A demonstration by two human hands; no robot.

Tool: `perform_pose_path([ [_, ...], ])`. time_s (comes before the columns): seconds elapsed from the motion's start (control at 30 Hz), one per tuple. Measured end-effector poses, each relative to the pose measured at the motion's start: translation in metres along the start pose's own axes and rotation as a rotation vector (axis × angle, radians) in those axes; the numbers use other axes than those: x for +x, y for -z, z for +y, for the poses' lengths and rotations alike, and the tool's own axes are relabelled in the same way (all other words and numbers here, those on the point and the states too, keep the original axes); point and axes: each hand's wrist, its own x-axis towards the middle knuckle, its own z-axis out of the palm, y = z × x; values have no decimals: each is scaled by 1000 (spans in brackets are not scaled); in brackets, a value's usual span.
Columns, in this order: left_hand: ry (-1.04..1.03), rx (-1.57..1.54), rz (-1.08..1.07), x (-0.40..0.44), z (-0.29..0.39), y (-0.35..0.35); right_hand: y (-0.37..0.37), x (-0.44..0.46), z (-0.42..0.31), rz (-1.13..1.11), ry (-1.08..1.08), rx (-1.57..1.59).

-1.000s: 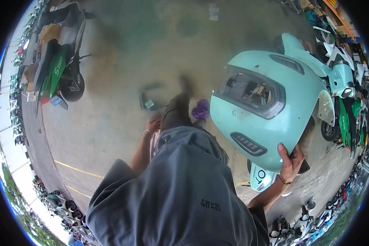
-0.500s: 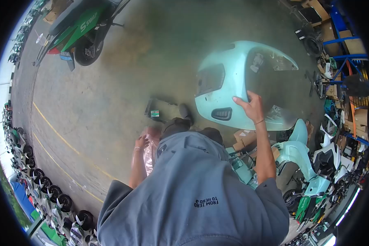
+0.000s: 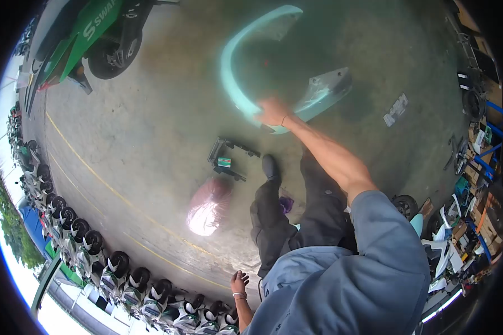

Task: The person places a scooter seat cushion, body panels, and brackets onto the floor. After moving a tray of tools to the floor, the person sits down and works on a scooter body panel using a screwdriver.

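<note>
My right hand (image 3: 273,111), somewhat blurred, is closed on the near edge of a mint-green scooter body panel (image 3: 229,67). The panel is curved like a hoop, seen mostly along its edge, and held out in front of me. My left hand (image 3: 240,283) hangs low at my side, fingers loosely apart, with nothing in it. A pink plastic-wrapped bundle (image 3: 209,204) lies on the floor ahead of that hand. Near my foot rests a black frame-like part (image 3: 218,151) with a small green-and-white box (image 3: 224,162) beside it.
A green scooter (image 3: 103,39) stands at the upper left. A row of parked scooters (image 3: 151,298) lines the lower left. Shelves with boxes and blue beams (image 3: 496,109) run along the right. A silvery flat piece (image 3: 396,109) lies on the floor.
The panel has swung left and away from me, turning from its broad outer face to its edge. My left hand has moved back from the pink bundle. My view has shifted.
</note>
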Motion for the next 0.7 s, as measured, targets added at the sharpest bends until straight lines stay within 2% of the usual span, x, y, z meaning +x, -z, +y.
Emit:
perform_pose_path([
  [0.07, 170, 16, 92, -35, -29, -26, -14, 58, 20, -22, 96, -82],
  [0.13, 315, -52, 129, -79, -50, -54, -28, 97, 31, -188, 52, -35],
  [0.23, 407, 116, -15, -141, 1, -128, -61, 148, 75, -344, 50, -17],
  [0.33, 447, 136, -133, -156, 31, -168, -78, 164, 109, -340, 57, -4],
  [0.37, 466, 45, -110, -160, 41, -178, -75, 171, 118, -341, 53, -24],
  [0.53, 514, -17, -27, -166, 77, -200, -43, 209, 148, -398, 29, -79],
  [0.6, 512, -79, 13, -170, 92, -207, -32, 225, 168, -488, -90, -30],
  [0.63, 517, -94, 33, -171, 95, -213, -32, 230, 183, -496, -77, -44],
  [0.7, 524, -116, 22, -175, 93, -223, -32, 235, 208, -256, -139, -149],
])
